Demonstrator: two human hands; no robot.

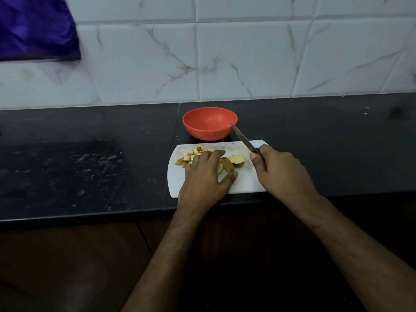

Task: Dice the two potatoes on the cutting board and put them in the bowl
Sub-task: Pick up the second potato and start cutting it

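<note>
- We see the potato pieces on the white cutting board (245, 183): a heap of small diced pieces (191, 156) sits at the board's ten o'clock corner, and larger slices (227, 165) lie near its middle.
- One rounded end piece (236, 160), skin on its rim and pale flesh facing up, lies just beside the slices at their three o'clock, apart from the heap.
- Our left hand (206, 174) lies palm down over the board, its fingers gently bent and reaching toward twelve o'clock across the diced heap, its thumb stretched toward three o'clock beneath the larger slices. It touches and covers the potato; whether it actually grips a piece we cannot tell.
- Our right hand (278, 170) is wrapped round the dark handle of a knife (244, 140), fingers curled tight. The blade points toward eleven o'clock, raised off the board, its tip showing in front of the bowl's right rim.
- The orange bowl (210, 123) stands at twelve o'clock from the board, just beyond its far edge, and we see no potato in it.
- Board and bowl rest on a black counter (90, 167), the board close to the near edge.
- A wall of white marbled tiles (247, 59) rises behind the counter, and a purple cloth (33, 28) hangs at ten o'clock, in the upper corner of our view.
</note>
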